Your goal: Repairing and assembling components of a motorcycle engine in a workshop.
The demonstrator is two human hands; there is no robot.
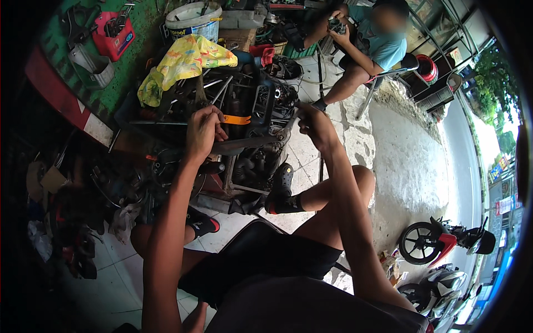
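My left hand (204, 133) is over a dark tray of hand tools (162, 145), its fingers curled together. An orange flat tool with a notched end (237, 120) lies right beside these fingers; whether they grip it or something smaller is hidden. To the right, past the tray's edge, my right hand (315, 127) is closed around a grey metal piece (287, 129) that slants down toward the tray corner. Its exact kind is not clear. A yellow patterned cloth (186, 64) drapes over the tray's far left part, with metal tools sticking out below it.
A white bucket (191, 25) stands beyond the cloth. A co-worker in a light blue shirt (383, 50) sits at the far right, holding a dark part (336, 25). Dark parts (125, 183) are piled at left. Motorcycles (427, 244) stand at the right by the road.
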